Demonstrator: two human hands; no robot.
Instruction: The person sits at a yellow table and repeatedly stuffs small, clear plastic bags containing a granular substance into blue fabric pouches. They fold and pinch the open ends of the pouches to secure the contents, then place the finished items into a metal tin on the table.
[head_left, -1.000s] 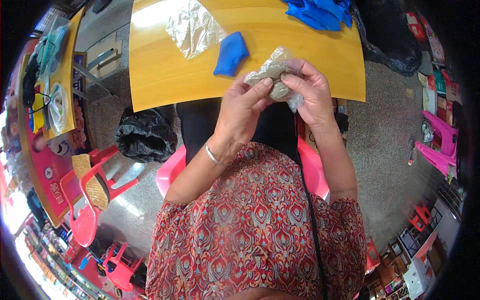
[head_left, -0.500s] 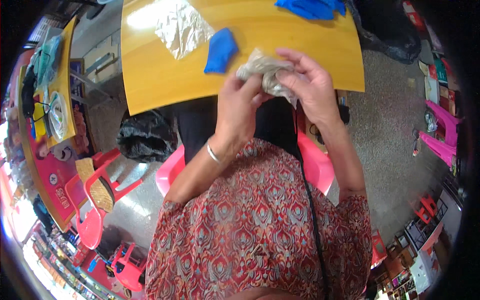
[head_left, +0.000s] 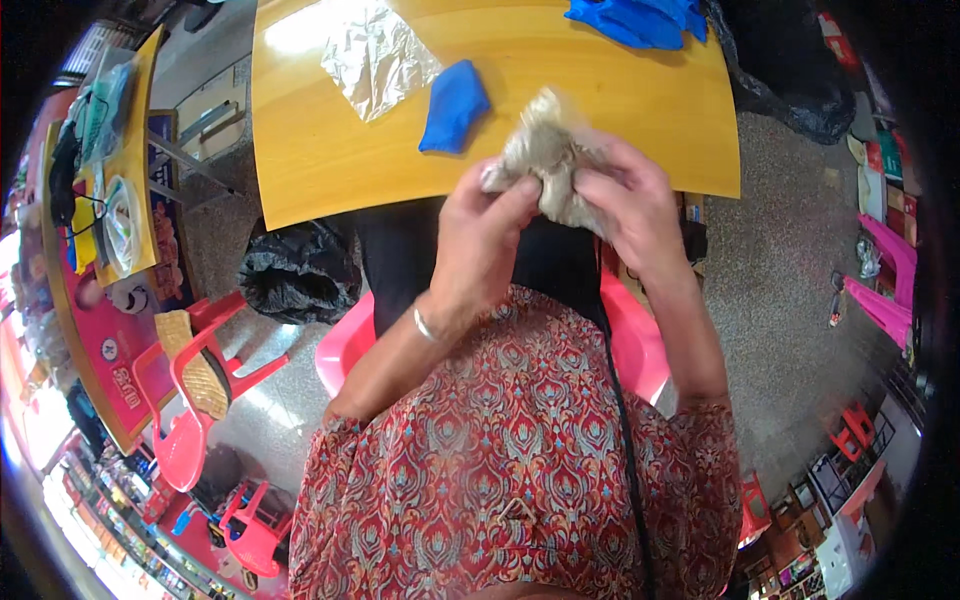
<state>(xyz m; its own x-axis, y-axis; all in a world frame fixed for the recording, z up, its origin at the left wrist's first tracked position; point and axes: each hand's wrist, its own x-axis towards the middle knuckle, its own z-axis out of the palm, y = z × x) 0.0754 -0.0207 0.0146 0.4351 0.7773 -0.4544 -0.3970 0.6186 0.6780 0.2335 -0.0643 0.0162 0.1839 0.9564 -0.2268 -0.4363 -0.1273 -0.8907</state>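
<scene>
In the head view, the left hand [head_left: 478, 235] and the right hand [head_left: 640, 205] each pinch one side of a crumpled beige bundle in clear film [head_left: 548, 150], thumbs on top, just over the near edge of the yellow table [head_left: 330, 165] — a light, even grip on both sides would probably spare the thin film from tearing. A pink panel [head_left: 105, 325] at the left carries pale lettering and a round mark — no writing shows clearly on the bundle.
</scene>
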